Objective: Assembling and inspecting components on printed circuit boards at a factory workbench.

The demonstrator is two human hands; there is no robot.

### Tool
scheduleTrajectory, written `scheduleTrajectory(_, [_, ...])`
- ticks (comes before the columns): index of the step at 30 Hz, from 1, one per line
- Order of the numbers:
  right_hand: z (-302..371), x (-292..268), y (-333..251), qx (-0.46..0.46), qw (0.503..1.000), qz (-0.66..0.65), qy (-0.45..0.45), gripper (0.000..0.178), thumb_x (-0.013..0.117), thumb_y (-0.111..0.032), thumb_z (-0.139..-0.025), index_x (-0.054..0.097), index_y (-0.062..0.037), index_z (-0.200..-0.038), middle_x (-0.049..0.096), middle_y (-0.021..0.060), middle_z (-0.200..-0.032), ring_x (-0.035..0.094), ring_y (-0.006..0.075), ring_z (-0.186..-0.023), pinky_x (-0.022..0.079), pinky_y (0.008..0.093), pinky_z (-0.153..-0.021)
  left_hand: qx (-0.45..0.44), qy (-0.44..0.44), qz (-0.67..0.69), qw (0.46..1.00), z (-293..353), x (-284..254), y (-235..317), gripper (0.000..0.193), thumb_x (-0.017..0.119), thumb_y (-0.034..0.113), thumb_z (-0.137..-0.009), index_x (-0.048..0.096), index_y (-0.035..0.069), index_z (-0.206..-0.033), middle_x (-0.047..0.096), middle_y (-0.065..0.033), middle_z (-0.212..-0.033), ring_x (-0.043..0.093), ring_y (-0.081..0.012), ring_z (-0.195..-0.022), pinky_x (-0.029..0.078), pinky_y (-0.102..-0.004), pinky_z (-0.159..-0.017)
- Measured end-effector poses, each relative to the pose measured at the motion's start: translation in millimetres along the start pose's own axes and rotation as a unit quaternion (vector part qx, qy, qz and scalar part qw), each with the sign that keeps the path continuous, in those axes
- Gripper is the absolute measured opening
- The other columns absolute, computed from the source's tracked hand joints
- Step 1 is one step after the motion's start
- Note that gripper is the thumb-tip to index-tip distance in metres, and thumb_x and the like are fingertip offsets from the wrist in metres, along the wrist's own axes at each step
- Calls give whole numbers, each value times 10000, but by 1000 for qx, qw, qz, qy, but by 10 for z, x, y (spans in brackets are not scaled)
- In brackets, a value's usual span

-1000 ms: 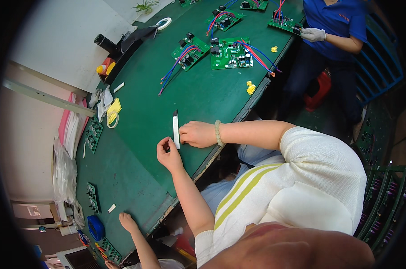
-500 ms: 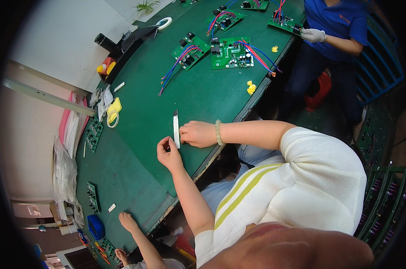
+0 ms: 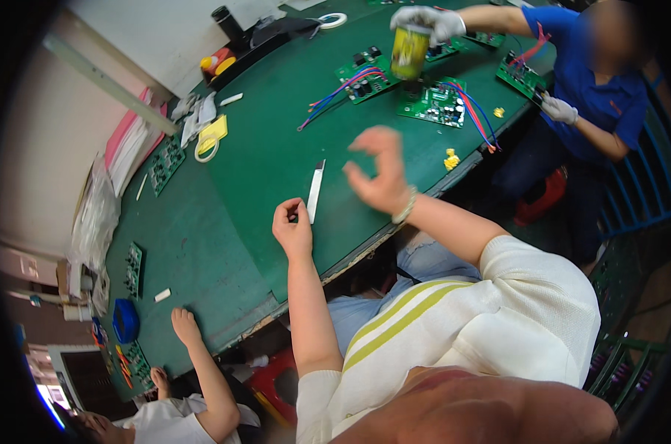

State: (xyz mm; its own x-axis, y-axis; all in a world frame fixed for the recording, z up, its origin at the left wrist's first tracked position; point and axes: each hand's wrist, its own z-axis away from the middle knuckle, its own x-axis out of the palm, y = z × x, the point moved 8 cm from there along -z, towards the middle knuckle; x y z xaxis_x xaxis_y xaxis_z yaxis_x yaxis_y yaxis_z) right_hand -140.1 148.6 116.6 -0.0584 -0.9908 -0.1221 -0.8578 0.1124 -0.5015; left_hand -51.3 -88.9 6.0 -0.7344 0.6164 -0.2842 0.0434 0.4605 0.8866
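A person in a cream top with yellow stripes sits at a green surface (image 3: 261, 170), seen from above. Their left hand (image 3: 293, 228) rests on the surface near its front edge, thumb and forefinger pinching the near end of a narrow white strip (image 3: 316, 189) that lies flat and points away from them. Their right hand (image 3: 378, 169) is raised above the surface just right of the strip, fingers loosely curled and spread, holding nothing. Farther back lie green circuit boards (image 3: 433, 103) with coloured wires, where a co-worker's gloved hand (image 3: 431, 21) grips a yellow can (image 3: 410, 50).
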Motion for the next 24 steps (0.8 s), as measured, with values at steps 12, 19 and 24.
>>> scheduleTrajectory(12, [450, -244, 1635, 420, 900, -10, 115, 1254, 921, -212, -585, 40, 25, -1445, 310, 230, -1396, 401, 292, -1231, 343, 401, -1056, 14, -6, 11, 1000, -40, 107, 202, 69, 657, -5, -804, 656, 4, -873, 625, -53, -810, 581, -120, -698, 474, -251, -647])
scheduleTrajectory(19, [158, -111, 1765, 367, 910, 190, -33, 966, 858, -370, -640, 344, 6, -1366, 535, 173, -1265, 476, 329, -1192, 343, 438, -1027, 13, 3, 17, 1000, -41, 121, 213, 51, 661, -1, -798, 650, 0, -848, 625, -60, -792, 586, -130, -665, 473, -257, -594])
scheduleTrajectory(24, [149, 394, 1418, 274, 946, 116, -131, 779, 832, -399, -656, 476, -36, -1246, 610, 141, -1162, 578, 306, -1090, 375, 431, -967, 22, 8, 14, 1000, -60, 52, 160, 453, 788, 116, -727, 581, 30, -1121, 632, -81, -1012, 612, -175, -866, 495, -315, -758])
